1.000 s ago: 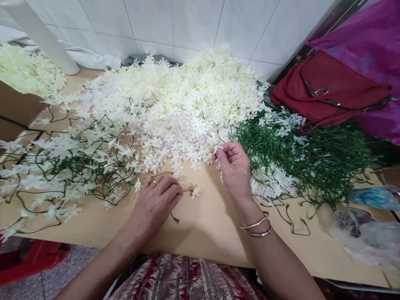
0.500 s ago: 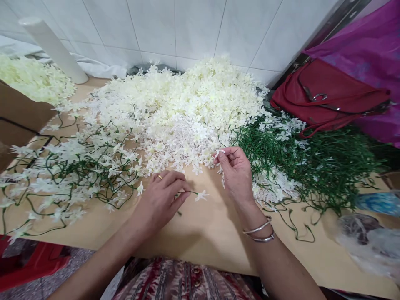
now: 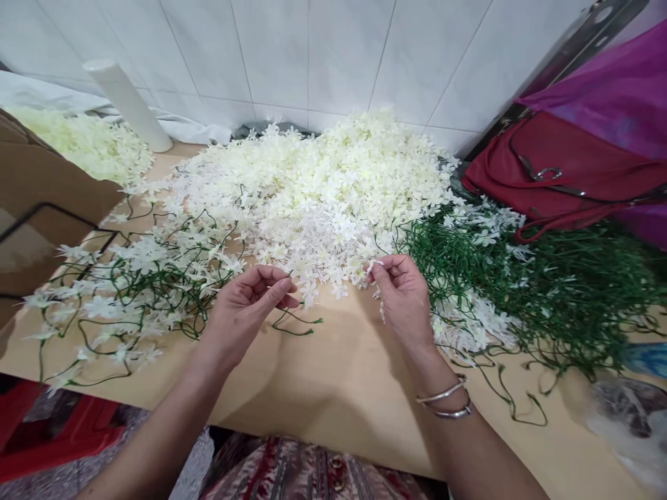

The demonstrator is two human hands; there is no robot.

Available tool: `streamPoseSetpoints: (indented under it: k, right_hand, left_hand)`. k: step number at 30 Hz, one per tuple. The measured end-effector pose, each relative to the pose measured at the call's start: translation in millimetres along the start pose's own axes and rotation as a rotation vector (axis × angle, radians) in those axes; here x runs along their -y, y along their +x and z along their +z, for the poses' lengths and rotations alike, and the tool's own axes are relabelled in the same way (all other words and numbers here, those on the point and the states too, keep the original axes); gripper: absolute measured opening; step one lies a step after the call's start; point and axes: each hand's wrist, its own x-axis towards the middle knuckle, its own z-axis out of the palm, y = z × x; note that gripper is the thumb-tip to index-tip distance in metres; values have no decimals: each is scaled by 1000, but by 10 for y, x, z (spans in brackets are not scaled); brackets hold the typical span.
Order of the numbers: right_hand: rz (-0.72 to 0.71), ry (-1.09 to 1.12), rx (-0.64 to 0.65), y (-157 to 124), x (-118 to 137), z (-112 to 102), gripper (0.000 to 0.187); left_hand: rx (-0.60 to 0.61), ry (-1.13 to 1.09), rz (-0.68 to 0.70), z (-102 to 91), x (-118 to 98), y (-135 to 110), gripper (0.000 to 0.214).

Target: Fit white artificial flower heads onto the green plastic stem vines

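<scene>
My left hand (image 3: pixel 258 298) is closed, thumb against fingers, on a thin green artificial stem. Below its fingers, green stem ends (image 3: pixel 294 326) stick out to the right, with no flower on their tips. A white artificial flower (image 3: pixel 374 267) is pinched between the thumb and fingers of my right hand (image 3: pixel 399 288). The two hands are apart, at the front edge of a big heap of loose white and cream flowers (image 3: pixel 333 173). Left of my left hand lie white flowers on green stems (image 3: pixel 151 278). Bundled green stems (image 3: pixel 448 257) lie right of my right hand.
A cardboard box (image 3: pixel 52 187) and a white roll (image 3: pixel 128 104) stand at the left, near more cream flowers (image 3: pixel 88 142). A red handbag (image 3: pixel 567 167) rests at the back right. Clear plastic bags (image 3: pixel 630 423) lie at the table's right. A tiled wall (image 3: pixel 349 55) closes the back.
My left hand has turned and moved slightly up; the flower-tipped stem end that stuck out from it now shows as bare green ends. My right hand still pinches a white flower. The view has shifted left.
</scene>
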Motion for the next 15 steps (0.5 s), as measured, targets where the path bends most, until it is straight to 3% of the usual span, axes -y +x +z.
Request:
streamPoseSetpoints:
  k: [2, 7, 15]
  right_hand:
    - [28, 31, 63, -8, 31, 6, 15]
    - [252, 187, 416, -70, 104, 68, 26]
    - [222, 240, 422, -149, 114, 163, 22]
  left_hand:
    - [-18, -66, -4, 55, 46, 16, 25]
    - [-145, -196, 46, 161, 48, 107, 26]
    - [-101, -212, 123, 315, 63, 91, 18]
